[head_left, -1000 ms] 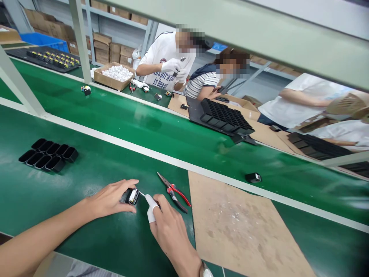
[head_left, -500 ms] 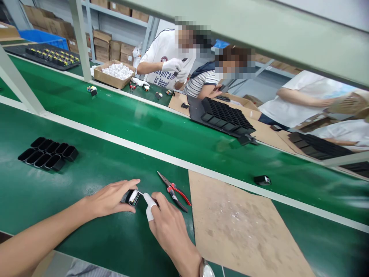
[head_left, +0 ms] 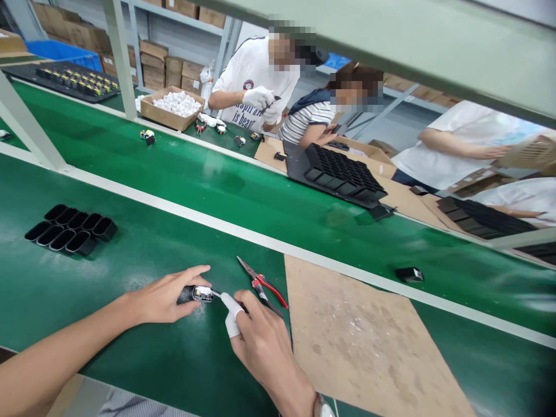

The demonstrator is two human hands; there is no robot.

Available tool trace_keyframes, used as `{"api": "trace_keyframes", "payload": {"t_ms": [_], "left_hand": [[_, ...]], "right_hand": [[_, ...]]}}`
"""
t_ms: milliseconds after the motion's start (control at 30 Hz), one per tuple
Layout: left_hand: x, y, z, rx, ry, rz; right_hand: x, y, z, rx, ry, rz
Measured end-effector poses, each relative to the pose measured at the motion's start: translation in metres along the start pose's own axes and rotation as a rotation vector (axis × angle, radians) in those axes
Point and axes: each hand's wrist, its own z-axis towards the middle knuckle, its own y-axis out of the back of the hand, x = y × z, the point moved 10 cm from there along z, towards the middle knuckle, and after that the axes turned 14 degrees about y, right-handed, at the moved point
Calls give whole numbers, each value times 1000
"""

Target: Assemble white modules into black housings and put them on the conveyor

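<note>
On the green bench, a small black plastic case (head_left: 187, 294) lies on its side with its open end towards the right. White and yellow electronic parts and a circuit board (head_left: 202, 293) show inside that opening. My left hand (head_left: 167, 296) steadies the case, thumb on the near side and fingers along the far side. My right hand (head_left: 264, 336), with white finger cots on some fingers, is closed on a thin dark tool that looks like tweezers (head_left: 217, 294). Its pale, slender tips reach the case's opening; most of the tool is hidden by the fingers.
Red-handled long-nose pliers (head_left: 260, 284) lie beside a cardboard sheet (head_left: 347, 324). Several empty black cases (head_left: 72, 231) stand at left. Beyond a white rail (head_left: 174, 205), a green conveyor belt (head_left: 243, 197) carries a filled case (head_left: 409, 274). Co-workers (head_left: 260, 81) sit opposite; a metal post (head_left: 119, 63) rises at left.
The case has turned slightly in my left hand, its open end now more level. My right hand has shifted a little right and down. Items on the belt have moved right.
</note>
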Motion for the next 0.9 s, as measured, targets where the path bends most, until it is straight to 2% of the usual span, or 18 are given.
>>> {"api": "trace_keyframes", "payload": {"t_ms": [300, 567, 900], "left_hand": [[-1, 1, 1, 12, 17, -25], [-2, 0, 1, 27, 21, -16], [-5, -1, 1, 21, -32, -37]], "right_hand": [[-10, -10, -10, 18, -25, 76], [-6, -9, -6, 21, -8, 46], [-11, -26, -4, -17, 12, 170]]}}
